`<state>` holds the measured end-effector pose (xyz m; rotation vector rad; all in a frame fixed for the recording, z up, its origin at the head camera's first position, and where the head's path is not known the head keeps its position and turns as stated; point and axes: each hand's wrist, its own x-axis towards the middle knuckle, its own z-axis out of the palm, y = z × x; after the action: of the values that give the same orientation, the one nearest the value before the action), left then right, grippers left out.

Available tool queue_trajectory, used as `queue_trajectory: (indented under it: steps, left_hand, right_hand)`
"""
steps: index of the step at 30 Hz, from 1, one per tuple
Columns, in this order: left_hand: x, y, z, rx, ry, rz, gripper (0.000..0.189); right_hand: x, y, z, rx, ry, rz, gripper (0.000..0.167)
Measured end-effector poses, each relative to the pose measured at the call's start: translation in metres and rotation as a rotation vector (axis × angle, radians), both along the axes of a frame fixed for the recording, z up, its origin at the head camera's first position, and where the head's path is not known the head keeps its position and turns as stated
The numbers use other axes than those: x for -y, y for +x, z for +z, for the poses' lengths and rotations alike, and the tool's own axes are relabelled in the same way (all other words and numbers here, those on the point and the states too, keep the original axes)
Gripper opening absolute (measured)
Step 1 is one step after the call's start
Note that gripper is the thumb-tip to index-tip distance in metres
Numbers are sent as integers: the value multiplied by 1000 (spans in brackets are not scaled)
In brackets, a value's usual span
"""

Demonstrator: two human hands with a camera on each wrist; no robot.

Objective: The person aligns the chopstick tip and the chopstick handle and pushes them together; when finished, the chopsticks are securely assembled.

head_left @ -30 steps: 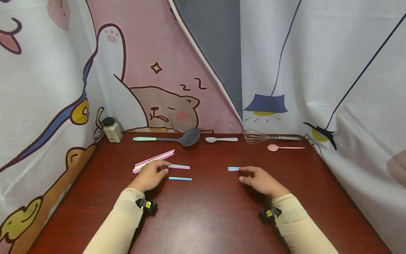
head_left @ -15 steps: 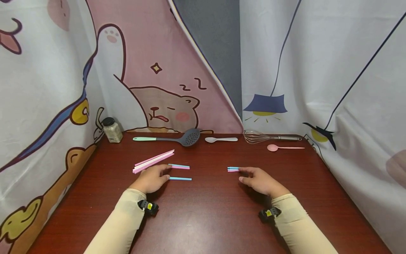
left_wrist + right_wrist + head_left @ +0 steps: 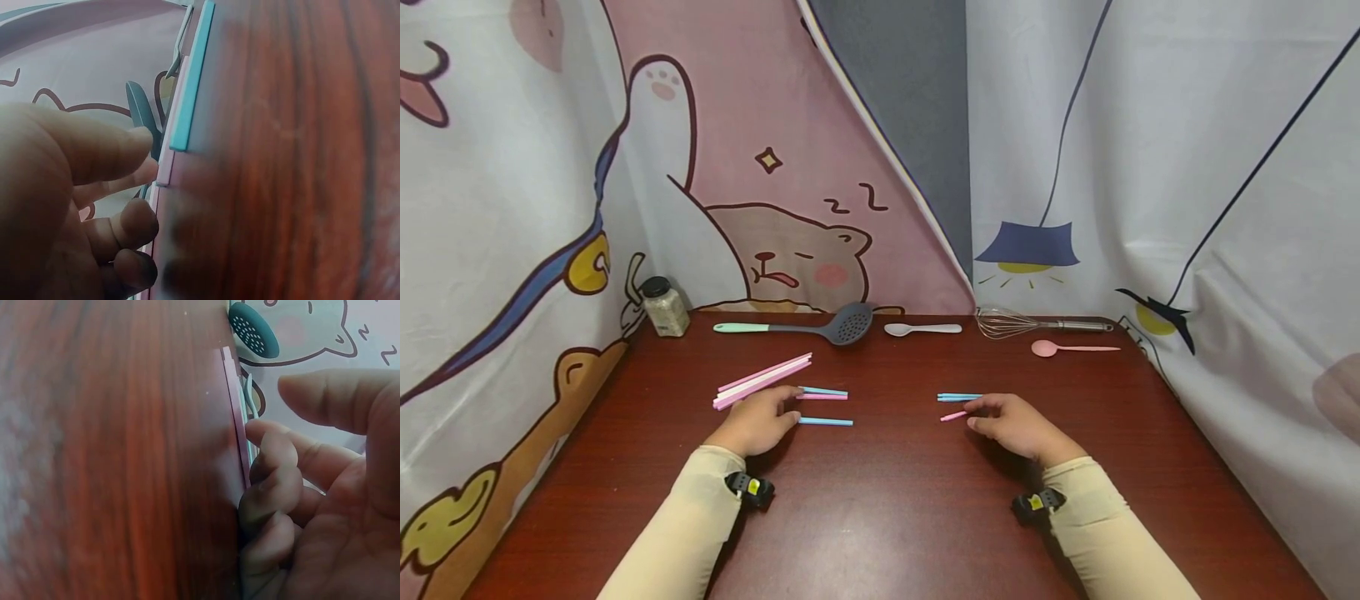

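Observation:
My left hand lies low over the table on the left, fingers loosely bent and holding nothing. Its thumb tip is right at the end of a short blue stick. By its index fingertip lie another blue stick and a pink stick. My right hand is on the other side, thumb raised apart from the fingers. In the right wrist view its index fingertip is at a pink stick. Blue sticks lie just behind that one, their right ends hidden by the hand.
A bundle of long pink and white sticks lies behind the left hand. Along the back are a spice jar, a slotted skimmer, a white spoon, a whisk and a pink spoon. Printed curtains hang behind.
The left hand moved slightly forward and right, its thumb now at the front blue stick's end. On the right, a pink stick has been drawn toward the person, apart from the blue ones, and slanted.

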<state>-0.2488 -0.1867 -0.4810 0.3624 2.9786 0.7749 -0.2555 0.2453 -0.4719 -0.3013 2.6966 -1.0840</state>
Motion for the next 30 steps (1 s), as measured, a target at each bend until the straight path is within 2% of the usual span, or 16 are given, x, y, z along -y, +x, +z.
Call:
queue_trajectory:
  steps: [10, 23, 30]
  left_hand:
    - [-1, 2, 2, -27, 29, 32, 7]
    - [-4, 2, -2, -22, 45, 108, 7]
    - [-7, 1, -3, -43, 38, 136, 11]
  right_hand:
    - [-3, -2, -6, -36, -17, 9, 15]
    - [2, 8, 1, -104, 165, 43, 16]
    - [5, 11, 8, -104, 156, 86, 13]
